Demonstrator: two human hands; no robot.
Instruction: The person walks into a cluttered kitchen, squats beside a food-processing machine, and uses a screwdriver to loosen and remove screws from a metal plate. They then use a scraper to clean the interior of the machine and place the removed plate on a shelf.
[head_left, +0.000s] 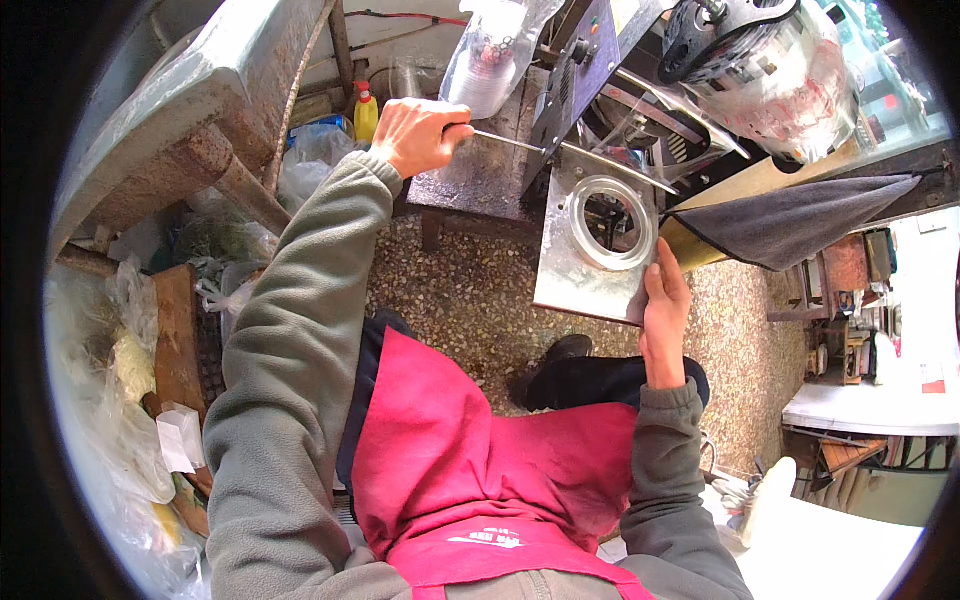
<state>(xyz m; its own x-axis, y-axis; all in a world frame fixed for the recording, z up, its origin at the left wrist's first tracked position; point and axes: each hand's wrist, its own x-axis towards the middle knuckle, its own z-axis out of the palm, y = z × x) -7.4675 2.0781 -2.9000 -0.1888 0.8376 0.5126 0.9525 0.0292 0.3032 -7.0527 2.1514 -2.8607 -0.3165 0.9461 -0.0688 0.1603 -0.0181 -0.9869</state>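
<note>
My left hand (pixel 420 138) is closed around the handle of a screwdriver, which the fingers hide. Its thin metal shaft (pixel 508 141) reaches right, and the tip is at the lower edge of a machine's dark side panel (pixel 572 85). A flat metal plate (pixel 562 282) juts from the machine toward me, with a pale ring (pixel 577 228) set around its round opening. My right hand (pixel 668 310) grips the plate's right edge, with the fingers along its side. Whether the screwdriver tip sits in a screw is too small to tell.
A sleeve of clear plastic cups (pixel 485 75) stands on a dark wooden stool (pixel 455 185) behind the screwdriver. A grey cloth (pixel 795 222) hangs right of the plate. A yellow spray bottle (pixel 366 112) is at the back left. Plastic bags (pixel 130 430) lie far left.
</note>
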